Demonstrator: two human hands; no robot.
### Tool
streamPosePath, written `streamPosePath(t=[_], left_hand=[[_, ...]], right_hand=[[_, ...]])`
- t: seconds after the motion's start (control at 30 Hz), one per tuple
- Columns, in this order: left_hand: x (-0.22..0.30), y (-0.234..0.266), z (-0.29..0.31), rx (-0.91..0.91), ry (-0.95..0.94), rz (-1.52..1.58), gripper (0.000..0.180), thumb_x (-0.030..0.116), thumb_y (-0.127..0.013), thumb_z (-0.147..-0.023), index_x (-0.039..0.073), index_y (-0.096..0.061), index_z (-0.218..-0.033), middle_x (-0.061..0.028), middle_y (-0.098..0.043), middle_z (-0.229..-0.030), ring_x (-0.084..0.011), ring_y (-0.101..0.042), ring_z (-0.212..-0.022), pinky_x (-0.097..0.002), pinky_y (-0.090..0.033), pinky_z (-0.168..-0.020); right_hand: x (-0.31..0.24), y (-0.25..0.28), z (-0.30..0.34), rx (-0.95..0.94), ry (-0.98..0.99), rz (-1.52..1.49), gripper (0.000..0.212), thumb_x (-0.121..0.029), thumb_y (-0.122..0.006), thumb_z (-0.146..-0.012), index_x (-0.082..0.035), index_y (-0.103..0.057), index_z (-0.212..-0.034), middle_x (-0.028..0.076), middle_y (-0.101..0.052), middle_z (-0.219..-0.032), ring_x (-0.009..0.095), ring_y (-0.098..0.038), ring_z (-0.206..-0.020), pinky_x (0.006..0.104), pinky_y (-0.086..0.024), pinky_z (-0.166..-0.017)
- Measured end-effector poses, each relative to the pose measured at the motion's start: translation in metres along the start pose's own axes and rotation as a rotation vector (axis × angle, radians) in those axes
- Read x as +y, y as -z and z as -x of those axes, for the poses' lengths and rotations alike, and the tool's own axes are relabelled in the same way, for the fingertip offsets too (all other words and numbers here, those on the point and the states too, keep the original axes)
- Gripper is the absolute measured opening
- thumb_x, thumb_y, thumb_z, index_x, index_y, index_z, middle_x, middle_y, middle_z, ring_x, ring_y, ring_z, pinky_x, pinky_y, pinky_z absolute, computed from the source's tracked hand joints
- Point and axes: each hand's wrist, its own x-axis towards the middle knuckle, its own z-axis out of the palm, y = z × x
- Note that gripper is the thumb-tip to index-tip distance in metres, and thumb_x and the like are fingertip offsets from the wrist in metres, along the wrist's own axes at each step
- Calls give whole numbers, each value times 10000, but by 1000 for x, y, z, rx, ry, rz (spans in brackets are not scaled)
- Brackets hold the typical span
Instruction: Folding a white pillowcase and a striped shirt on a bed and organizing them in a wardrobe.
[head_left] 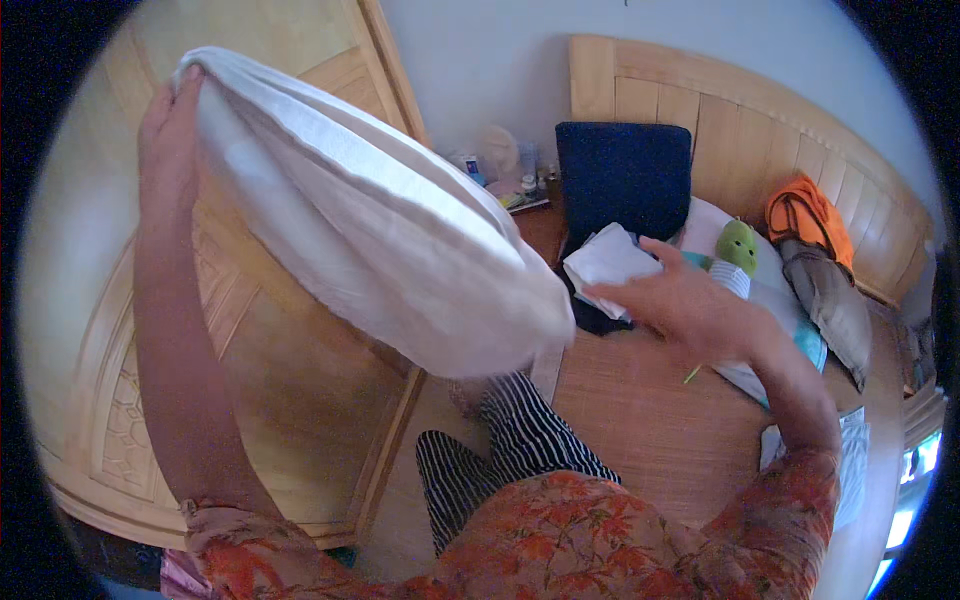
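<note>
My left hand [172, 130] is raised at the upper left, its fingers closed on one end of a white cloth [400, 230]. The cloth stretches down and to the right in loose folds, its far end smeared by motion. Whether it is a garment or a plain sheet I cannot tell. My right hand [690, 305] is slightly blurred, with thumb and fingers apart and nothing between them. It hovers over the bed, to the right of the cloth's loose end and apart from it. Just beyond its fingers lies a folded white cloth [610, 260].
A dark blue rectangular cushion [625, 180] leans against the wooden headboard [740, 100]. On the bed [640, 420] are a green plush toy [737, 248], an orange cloth [815, 220] and a grey-brown pillow [835, 300]. Small bottles crowd a bedside table [540, 228]. A wooden wardrobe [300, 390] stands left.
</note>
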Motion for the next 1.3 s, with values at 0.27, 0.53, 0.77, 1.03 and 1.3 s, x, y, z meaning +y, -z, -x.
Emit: streamPosePath(t=[0.27,0.53,0.77,1.03,1.3], left_hand=[[48,-2,15,-139,-172,45,364,294,-548,-972,9,-583,-1196,-24,-619,-1040,-76,-541,-932,-218,-414,-853],[22,2,38,-108,-22,-9,374,314,-522,-975,10,-574,-1186,-55,-620,-1018,-117,-555,-913,-258,-434,-832],[-21,19,55,-50,146,43,422,370,-516,-966,-1,-573,-1160,-86,-617,-1040,-175,-567,-913,-306,-449,-840],[-21,34,38,-45,106,-50,419,359,-505,-975,-13,-577,-1154,-91,-616,-1042,-166,-570,-928,-301,-458,-844],[-37,55,39,2,143,33,349,324,-515,-982,18,-608,-1122,-34,-614,-969,-103,-552,-872,-259,-442,-814]], right_hand=[[24,-2,-131,780,151,-741,604,-252,-623,-903,-36,-371,-1409,159,-475,-1323,295,-444,-1250,370,-374,-1031],[-13,14,-183,330,316,-896,351,-240,-734,-817,-18,-598,-1052,37,-603,-973,145,-540,-957,292,-437,-852],[-52,-40,-159,89,524,-1335,365,-310,-754,-797,-2,-597,-911,27,-608,-954,112,-520,-982,301,-455,-803],[-77,-42,-66,-599,811,-747,282,-264,-698,-784,-28,-577,-878,120,-607,-767,282,-582,-913,427,-442,-793],[-59,-67,-40,-18,521,225,100,-237,-614,-734,-146,-637,-700,7,-590,-802,207,-516,-970,355,-400,-816]])
